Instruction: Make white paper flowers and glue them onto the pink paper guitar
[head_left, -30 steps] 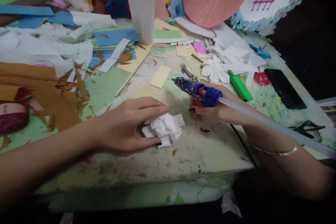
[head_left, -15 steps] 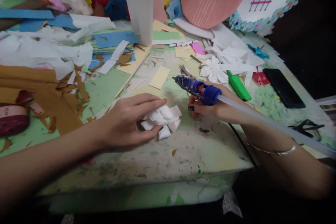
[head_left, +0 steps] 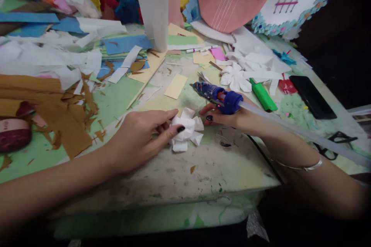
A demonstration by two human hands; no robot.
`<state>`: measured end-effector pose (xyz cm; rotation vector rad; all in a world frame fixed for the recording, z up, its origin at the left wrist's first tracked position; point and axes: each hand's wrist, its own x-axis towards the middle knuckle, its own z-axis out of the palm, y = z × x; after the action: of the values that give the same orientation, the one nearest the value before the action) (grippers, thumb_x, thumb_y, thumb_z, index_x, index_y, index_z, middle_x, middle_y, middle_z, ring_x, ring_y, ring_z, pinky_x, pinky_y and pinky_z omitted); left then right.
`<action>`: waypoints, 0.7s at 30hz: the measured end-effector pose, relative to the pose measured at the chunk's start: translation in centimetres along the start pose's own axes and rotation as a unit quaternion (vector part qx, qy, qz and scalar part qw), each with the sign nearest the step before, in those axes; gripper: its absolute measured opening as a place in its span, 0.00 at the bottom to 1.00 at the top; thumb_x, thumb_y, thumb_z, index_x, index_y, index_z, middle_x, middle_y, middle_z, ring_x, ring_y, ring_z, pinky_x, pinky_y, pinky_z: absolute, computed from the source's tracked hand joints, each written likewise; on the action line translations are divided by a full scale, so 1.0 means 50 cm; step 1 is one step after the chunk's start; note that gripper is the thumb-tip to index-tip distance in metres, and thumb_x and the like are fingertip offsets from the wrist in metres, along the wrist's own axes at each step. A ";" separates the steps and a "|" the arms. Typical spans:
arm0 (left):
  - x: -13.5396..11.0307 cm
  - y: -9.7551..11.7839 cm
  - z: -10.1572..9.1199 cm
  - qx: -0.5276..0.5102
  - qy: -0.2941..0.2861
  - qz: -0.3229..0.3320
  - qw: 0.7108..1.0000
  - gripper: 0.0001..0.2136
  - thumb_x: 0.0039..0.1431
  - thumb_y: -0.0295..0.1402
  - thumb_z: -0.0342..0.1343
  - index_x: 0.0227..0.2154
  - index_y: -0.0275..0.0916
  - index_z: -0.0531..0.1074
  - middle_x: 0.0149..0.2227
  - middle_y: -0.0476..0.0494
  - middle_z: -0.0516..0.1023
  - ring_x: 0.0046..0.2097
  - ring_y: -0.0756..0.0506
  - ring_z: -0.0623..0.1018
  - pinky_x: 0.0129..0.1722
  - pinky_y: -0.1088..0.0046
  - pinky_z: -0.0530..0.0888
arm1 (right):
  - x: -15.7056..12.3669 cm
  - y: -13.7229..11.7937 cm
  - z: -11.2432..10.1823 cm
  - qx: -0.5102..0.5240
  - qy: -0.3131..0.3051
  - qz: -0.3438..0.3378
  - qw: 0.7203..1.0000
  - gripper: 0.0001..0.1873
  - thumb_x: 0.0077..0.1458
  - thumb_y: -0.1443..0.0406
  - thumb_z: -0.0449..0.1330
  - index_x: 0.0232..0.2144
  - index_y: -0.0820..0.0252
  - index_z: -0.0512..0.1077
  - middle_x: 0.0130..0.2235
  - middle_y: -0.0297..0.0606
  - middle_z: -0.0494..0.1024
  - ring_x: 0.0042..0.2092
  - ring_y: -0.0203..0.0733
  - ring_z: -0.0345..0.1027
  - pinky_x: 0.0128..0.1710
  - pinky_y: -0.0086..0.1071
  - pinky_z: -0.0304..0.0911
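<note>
A small white paper flower [head_left: 188, 129] lies on the paint-stained table [head_left: 179, 170] near its front edge. My left hand [head_left: 142, 137] pinches the flower's left side between thumb and fingers. My right hand [head_left: 232, 117] is closed round a blue glue gun [head_left: 220, 96] with a long clear glue stick trailing off to the right. The gun's nozzle points left, just above and right of the flower. A thin bangle sits on my right wrist.
Torn brown, white and blue paper scraps [head_left: 66, 69] cover the left and back. A white tube [head_left: 155, 7] stands at the back. A finished white flower [head_left: 236, 78], green marker [head_left: 263, 94], black phone [head_left: 313, 96] and scissors [head_left: 336, 141] lie right. A pink paper guitar [head_left: 232, 4] leans behind.
My left hand has shifted from lying over the flower to pinching it, and the flower has slid a little right and away, closer to the glue gun.
</note>
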<state>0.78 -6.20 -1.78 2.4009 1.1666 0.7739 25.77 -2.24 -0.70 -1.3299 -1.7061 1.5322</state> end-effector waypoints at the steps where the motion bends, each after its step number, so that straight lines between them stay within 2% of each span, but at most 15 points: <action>1: 0.003 -0.002 -0.003 -0.022 -0.002 -0.022 1.000 0.15 0.63 0.39 0.48 0.44 0.40 0.75 0.26 0.46 0.81 0.23 0.48 0.77 0.23 0.74 0.72 | -0.001 -0.004 0.004 0.012 -0.004 0.009 1.000 0.16 0.42 0.70 0.66 0.36 0.57 0.70 0.37 0.36 0.80 0.32 0.39 0.77 0.35 0.34 0.75; 3: 0.009 -0.009 -0.006 -0.080 -0.008 -0.074 0.994 0.13 0.63 0.35 0.47 0.43 0.40 0.75 0.20 0.50 0.78 0.20 0.50 0.76 0.21 0.77 0.72 | -0.002 -0.010 0.011 0.038 -0.015 0.022 0.999 0.17 0.42 0.70 0.66 0.37 0.57 0.70 0.39 0.37 0.80 0.33 0.39 0.77 0.36 0.35 0.75; 6: 0.021 -0.025 -0.006 -0.165 -0.010 -0.151 0.975 0.11 0.61 0.33 0.51 0.41 0.36 0.75 0.21 0.49 0.77 0.20 0.51 0.75 0.20 0.78 0.73 | -0.002 -0.010 0.018 0.057 -0.029 0.017 0.998 0.18 0.42 0.69 0.66 0.39 0.58 0.70 0.42 0.39 0.80 0.35 0.40 0.77 0.39 0.38 0.75; 9: 0.033 -0.043 -0.002 -0.207 -0.018 -0.185 0.961 0.09 0.58 0.32 0.55 0.38 0.35 0.76 0.20 0.48 0.76 0.19 0.52 0.74 0.16 0.80 0.70 | -0.001 -0.003 0.017 0.033 -0.012 -0.015 0.999 0.19 0.43 0.67 0.66 0.40 0.58 0.70 0.43 0.40 0.80 0.37 0.41 0.76 0.40 0.38 0.74; 12: 0.047 -0.054 0.003 -0.204 -0.040 -0.175 0.962 0.08 0.56 0.32 0.57 0.36 0.35 0.77 0.18 0.49 0.75 0.16 0.54 0.69 0.13 0.80 0.65 | -0.001 0.000 0.007 0.000 0.050 -0.057 0.997 0.19 0.43 0.66 0.66 0.41 0.57 0.70 0.42 0.38 0.80 0.37 0.41 0.76 0.39 0.38 0.73; 14: 0.057 -0.059 0.008 -0.187 -0.041 -0.149 0.970 0.08 0.55 0.33 0.59 0.37 0.37 0.78 0.24 0.47 0.79 0.17 0.54 0.69 0.14 0.80 0.64 | -0.004 -0.004 -0.002 -0.014 0.089 -0.068 0.994 0.17 0.44 0.66 0.66 0.39 0.57 0.71 0.41 0.38 0.79 0.36 0.41 0.75 0.37 0.38 0.73; 17: 0.075 -0.062 0.019 -0.164 -0.033 -0.117 0.979 0.09 0.52 0.34 0.62 0.36 0.39 0.79 0.37 0.44 0.82 0.23 0.53 0.73 0.20 0.79 0.68 | -0.014 -0.019 -0.012 -0.032 0.141 -0.084 0.986 0.07 0.46 0.65 0.66 0.30 0.57 0.72 0.37 0.37 0.79 0.35 0.41 0.74 0.37 0.39 0.71; 19: 0.086 -0.061 0.025 -0.163 -0.038 -0.117 0.979 0.08 0.51 0.33 0.62 0.35 0.39 0.79 0.36 0.45 0.82 0.24 0.52 0.74 0.23 0.77 0.70 | -0.024 -0.027 -0.013 -0.020 0.173 -0.124 0.977 0.06 0.46 0.65 0.66 0.26 0.56 0.70 0.35 0.35 0.78 0.37 0.42 0.73 0.41 0.40 0.70; 21: 0.093 -0.059 0.030 -0.176 -0.055 -0.131 0.974 0.08 0.50 0.32 0.62 0.35 0.38 0.79 0.32 0.45 0.82 0.24 0.52 0.74 0.24 0.77 0.71 | -0.034 -0.031 -0.012 0.008 0.183 -0.163 0.969 0.08 0.47 0.64 0.66 0.26 0.55 0.69 0.34 0.34 0.77 0.38 0.42 0.72 0.42 0.40 0.69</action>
<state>2.27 -0.83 -3.05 1.9307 1.1601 0.6859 26.45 -3.29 1.32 -1.1657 -1.5743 1.0403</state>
